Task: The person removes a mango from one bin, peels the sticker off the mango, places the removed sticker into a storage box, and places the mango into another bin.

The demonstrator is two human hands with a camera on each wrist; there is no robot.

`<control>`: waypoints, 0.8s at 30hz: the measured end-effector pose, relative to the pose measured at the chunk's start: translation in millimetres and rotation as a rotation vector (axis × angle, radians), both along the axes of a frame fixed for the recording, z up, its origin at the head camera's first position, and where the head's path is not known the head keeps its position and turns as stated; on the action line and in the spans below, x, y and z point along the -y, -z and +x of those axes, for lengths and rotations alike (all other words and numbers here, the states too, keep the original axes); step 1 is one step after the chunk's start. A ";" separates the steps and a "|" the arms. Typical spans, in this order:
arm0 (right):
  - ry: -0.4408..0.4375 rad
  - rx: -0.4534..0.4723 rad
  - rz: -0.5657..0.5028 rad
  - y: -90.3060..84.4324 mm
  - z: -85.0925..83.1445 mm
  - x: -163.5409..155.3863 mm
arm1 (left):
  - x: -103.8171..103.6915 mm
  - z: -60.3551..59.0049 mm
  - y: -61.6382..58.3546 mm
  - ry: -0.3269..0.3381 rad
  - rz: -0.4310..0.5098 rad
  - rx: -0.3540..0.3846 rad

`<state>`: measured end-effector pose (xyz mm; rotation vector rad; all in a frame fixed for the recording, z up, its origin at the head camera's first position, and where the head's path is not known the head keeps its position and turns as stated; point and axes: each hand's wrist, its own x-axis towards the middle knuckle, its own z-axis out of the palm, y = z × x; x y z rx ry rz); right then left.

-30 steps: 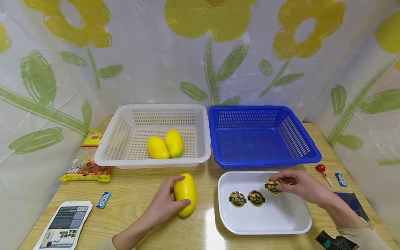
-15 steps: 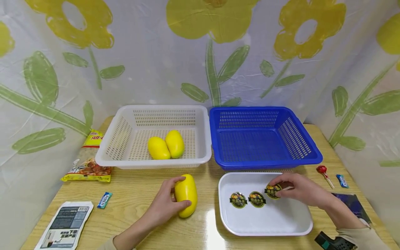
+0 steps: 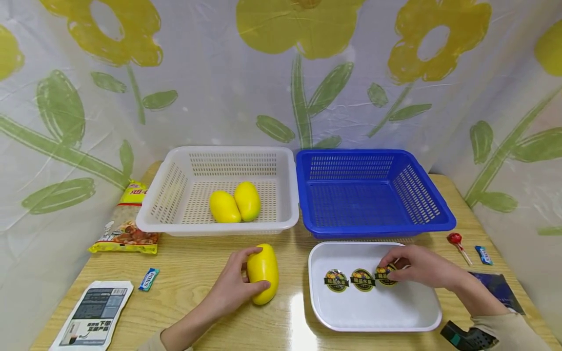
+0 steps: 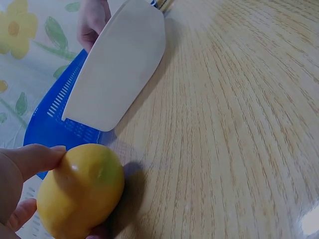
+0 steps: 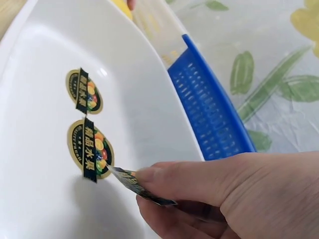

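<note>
Sticker [image 5: 142,186], round and dark with a fruit print, is pinched between thumb and forefinger of the right hand [image 3: 421,268], lifted at one edge off the white tray [image 3: 377,312], beside two more stickers [image 3: 349,280] lying flat there. Left hand [image 3: 234,287] curls around a yellow mango [image 3: 262,273], steadying it on the desk [image 3: 184,273] in front of the white basket [image 3: 175,195], which holds two other mangoes [image 3: 234,204]. Blue basket [image 3: 373,190] stands behind the tray.

Risks, as I judge them: the sticker looks thin and already bends at the pinch; it could fold onto itself or cling to the fingers. Its free edge hangs just beside the neighbouring sticker and might catch it. The mango is rounded and rests on a glossy surface, so a loose grip could let it roll.

Views: right wrist view shows the sticker peeled up and curling, which the head view hides under the fingers. Left wrist view shows thumb and fingertips against the mango skin. Only the head view takes in the baskets and the snack bag [image 3: 125,229], packet [image 3: 92,314], candy [image 3: 149,279] and lollipop [image 3: 456,241] lying around.
</note>
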<state>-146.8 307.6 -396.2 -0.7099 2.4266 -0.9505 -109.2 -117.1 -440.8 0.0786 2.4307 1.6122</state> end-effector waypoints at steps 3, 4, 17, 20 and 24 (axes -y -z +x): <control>0.002 -0.025 0.041 2.1 -1.9 1.8 | 0.1 0.3 -1.0 -0.002 -0.002 0.001; 0.001 -0.035 0.051 3.0 -2.3 2.4 | 0.1 0.3 -1.2 -0.001 -0.004 0.001; 0.028 -0.136 0.153 13.8 -1.6 10.2 | 0.2 -0.8 -1.4 0.011 -0.017 -0.002; 0.029 -0.201 0.204 16.8 -1.0 12.5 | 0.3 -0.5 -1.6 0.009 -0.015 0.001; 0.030 -0.258 0.242 21.1 -0.4 15.6 | 0.2 -0.1 -1.7 0.009 -0.010 0.001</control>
